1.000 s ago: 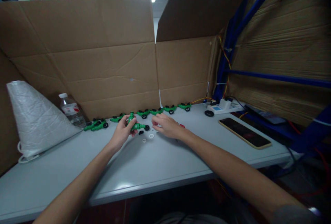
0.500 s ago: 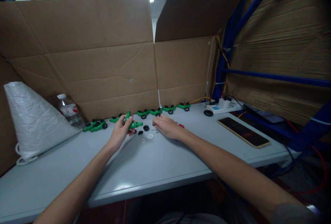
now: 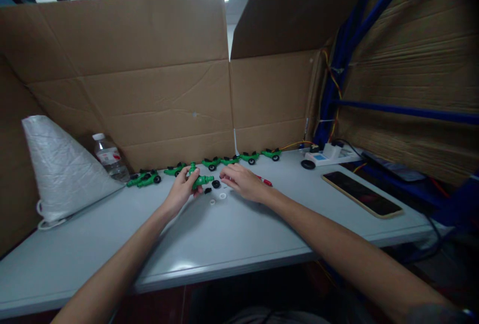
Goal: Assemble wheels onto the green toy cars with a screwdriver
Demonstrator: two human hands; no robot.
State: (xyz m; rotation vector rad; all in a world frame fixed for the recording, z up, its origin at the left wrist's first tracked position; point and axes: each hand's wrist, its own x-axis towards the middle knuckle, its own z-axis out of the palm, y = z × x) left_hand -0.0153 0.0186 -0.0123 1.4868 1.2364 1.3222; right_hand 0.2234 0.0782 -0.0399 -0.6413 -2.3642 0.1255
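My left hand (image 3: 182, 188) is closed round a green plastic toy car body (image 3: 204, 180), whose narrow end points right. Just right of that end, the fingertips of my right hand (image 3: 241, 182) are pinched together; whatever is between them is too small to make out. Below and between the hands lie a black wheel (image 3: 216, 184), a small black piece (image 3: 207, 191), a white ring (image 3: 223, 196) and a smaller white ring (image 3: 212, 202). A red-handled tool (image 3: 265, 181) lies partly hidden behind my right hand.
Several green toy cars (image 3: 250, 157) line the back of the table, with more at the left (image 3: 148, 178). A water bottle (image 3: 109, 157) and a silvery bag (image 3: 67, 179) stand left. A phone (image 3: 362, 193), a black disc (image 3: 308, 164) and a power strip (image 3: 342, 156) lie right.
The view has swung slightly left. My right hand has come a little closer to the green car body, its fingers still pinched. My left hand keeps its hold.
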